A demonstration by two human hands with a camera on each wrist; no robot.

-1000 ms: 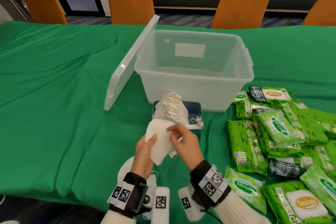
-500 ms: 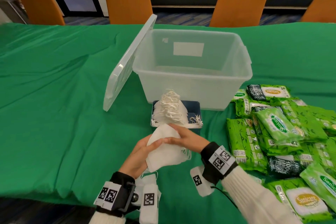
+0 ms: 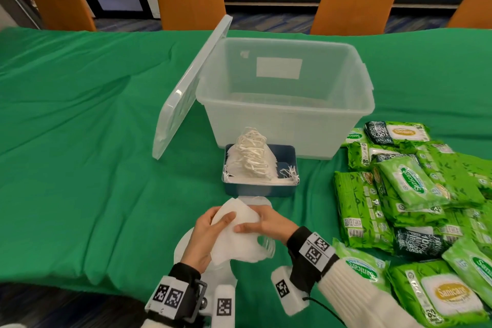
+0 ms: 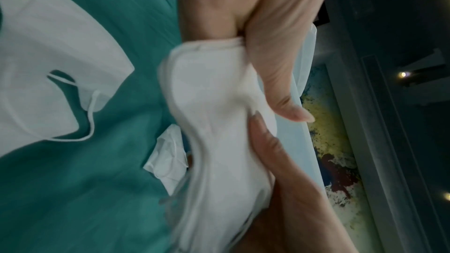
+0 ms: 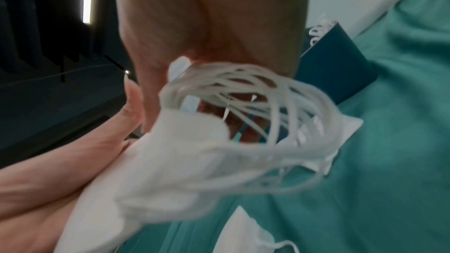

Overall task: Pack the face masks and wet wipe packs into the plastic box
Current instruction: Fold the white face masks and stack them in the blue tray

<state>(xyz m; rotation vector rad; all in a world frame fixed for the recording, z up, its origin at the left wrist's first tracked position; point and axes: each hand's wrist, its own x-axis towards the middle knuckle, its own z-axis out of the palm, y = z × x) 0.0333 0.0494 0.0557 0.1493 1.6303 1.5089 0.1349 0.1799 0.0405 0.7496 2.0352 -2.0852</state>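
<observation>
Both the left hand (image 3: 206,237) and right hand (image 3: 269,225) are gripping a white stack of face masks (image 3: 239,239), fingers curled around it, above the green tabletop (image 3: 93,141).

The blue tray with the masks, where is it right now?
In the head view the blue tray sits mid-table on the green cloth, against the clear box, left of the wipe packs.
</observation>
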